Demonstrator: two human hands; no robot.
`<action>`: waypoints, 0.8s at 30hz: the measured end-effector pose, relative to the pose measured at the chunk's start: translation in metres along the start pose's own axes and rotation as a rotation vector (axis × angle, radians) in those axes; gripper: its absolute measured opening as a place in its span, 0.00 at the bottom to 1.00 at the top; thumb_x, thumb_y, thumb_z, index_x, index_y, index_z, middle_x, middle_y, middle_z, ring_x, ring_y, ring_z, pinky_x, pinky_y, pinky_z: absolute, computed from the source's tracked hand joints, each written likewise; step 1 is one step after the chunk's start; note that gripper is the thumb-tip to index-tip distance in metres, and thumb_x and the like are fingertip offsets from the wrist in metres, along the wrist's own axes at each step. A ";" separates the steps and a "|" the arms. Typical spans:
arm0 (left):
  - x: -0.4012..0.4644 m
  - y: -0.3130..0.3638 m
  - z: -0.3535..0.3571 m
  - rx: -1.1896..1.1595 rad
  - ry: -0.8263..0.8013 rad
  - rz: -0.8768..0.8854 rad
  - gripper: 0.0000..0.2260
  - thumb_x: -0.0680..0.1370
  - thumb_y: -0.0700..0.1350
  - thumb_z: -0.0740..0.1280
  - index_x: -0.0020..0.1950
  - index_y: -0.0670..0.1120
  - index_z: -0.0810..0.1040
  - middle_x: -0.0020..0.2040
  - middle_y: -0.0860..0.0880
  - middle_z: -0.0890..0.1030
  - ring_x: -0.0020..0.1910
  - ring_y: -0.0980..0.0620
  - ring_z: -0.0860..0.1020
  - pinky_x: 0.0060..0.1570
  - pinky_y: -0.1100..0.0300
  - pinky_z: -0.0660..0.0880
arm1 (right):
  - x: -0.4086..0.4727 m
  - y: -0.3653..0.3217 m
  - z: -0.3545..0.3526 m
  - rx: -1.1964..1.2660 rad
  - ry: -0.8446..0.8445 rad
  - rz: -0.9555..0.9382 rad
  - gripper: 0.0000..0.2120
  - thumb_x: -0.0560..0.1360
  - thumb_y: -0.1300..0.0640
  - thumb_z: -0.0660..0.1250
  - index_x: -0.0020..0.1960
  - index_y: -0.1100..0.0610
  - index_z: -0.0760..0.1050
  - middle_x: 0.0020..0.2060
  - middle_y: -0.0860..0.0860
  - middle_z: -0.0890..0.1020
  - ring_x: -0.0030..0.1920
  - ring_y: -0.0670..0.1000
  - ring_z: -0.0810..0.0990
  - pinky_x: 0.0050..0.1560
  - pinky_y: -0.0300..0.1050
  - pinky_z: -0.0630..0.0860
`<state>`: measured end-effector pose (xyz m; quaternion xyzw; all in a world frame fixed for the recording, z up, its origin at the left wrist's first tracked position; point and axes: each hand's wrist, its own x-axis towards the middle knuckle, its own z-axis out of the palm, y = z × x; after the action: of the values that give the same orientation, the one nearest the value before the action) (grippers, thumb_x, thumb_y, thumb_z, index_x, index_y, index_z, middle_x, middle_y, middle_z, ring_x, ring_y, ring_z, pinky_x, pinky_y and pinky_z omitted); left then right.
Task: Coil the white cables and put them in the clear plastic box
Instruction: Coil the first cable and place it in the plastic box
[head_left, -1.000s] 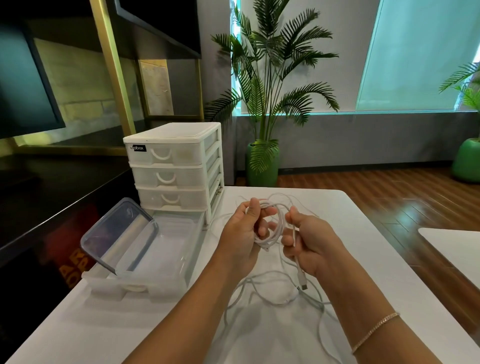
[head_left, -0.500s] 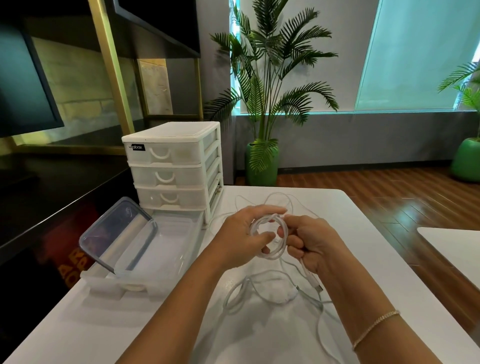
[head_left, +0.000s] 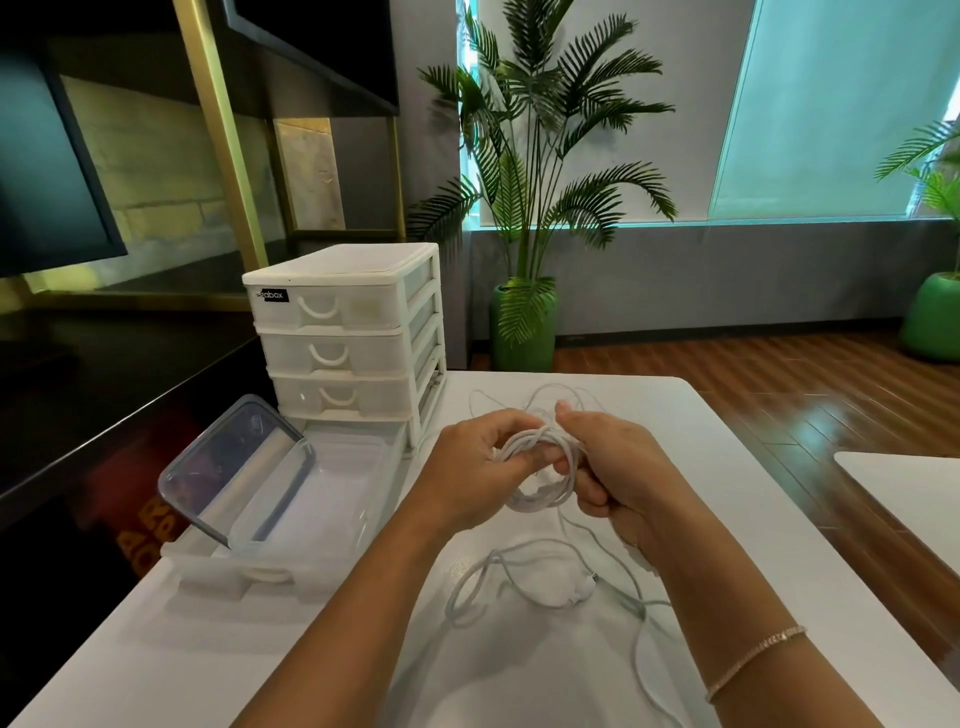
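A white cable coil (head_left: 543, 470) hangs between my two hands above the white table (head_left: 727, 545). My left hand (head_left: 475, 470) grips its left side, fingers curled through the loops. My right hand (head_left: 613, 467) pinches the right side, thumb up. Loose white cable (head_left: 519, 582) trails from the coil and lies in loops on the table below, with a plug end (head_left: 587, 590) showing. More loose cable (head_left: 550, 395) lies behind my hands. The clear plastic box (head_left: 311, 499) sits open to the left, its lid (head_left: 234, 457) propped up inside.
A white three-drawer organiser (head_left: 348, 332) stands behind the box at the table's back left. A dark counter (head_left: 78, 395) runs along the left. A second white table (head_left: 909, 488) edge shows at the right. Potted palms (head_left: 524, 208) stand beyond.
The coil has tilted from a flat open ring to a tighter bundle. My right hand has risen and wrapped cable across its top; the plug end now lies on the table.
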<state>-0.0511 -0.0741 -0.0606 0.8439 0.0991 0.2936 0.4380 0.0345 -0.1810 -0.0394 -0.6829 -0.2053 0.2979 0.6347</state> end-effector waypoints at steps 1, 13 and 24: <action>0.000 -0.001 0.000 -0.017 0.033 0.001 0.03 0.74 0.50 0.68 0.46 0.52 0.79 0.40 0.57 0.80 0.43 0.54 0.79 0.46 0.63 0.77 | -0.001 0.000 0.000 -0.036 -0.004 -0.048 0.15 0.78 0.47 0.59 0.48 0.58 0.75 0.24 0.52 0.77 0.20 0.45 0.66 0.21 0.37 0.64; 0.006 -0.004 0.006 -0.241 0.314 -0.274 0.06 0.75 0.49 0.68 0.38 0.50 0.79 0.36 0.48 0.83 0.38 0.49 0.82 0.43 0.58 0.79 | 0.003 0.009 0.001 -0.660 0.134 -0.654 0.14 0.67 0.57 0.75 0.46 0.45 0.72 0.41 0.39 0.76 0.41 0.43 0.75 0.45 0.33 0.75; 0.007 0.003 0.003 -0.843 0.179 -0.507 0.06 0.75 0.42 0.67 0.50 0.41 0.78 0.39 0.47 0.82 0.34 0.55 0.80 0.45 0.60 0.78 | 0.012 0.018 0.003 -0.762 0.464 -1.092 0.09 0.63 0.60 0.78 0.39 0.54 0.79 0.45 0.57 0.78 0.44 0.49 0.70 0.41 0.51 0.78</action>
<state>-0.0440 -0.0745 -0.0566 0.5141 0.2111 0.2639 0.7883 0.0392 -0.1732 -0.0594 -0.7028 -0.4681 -0.3090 0.4375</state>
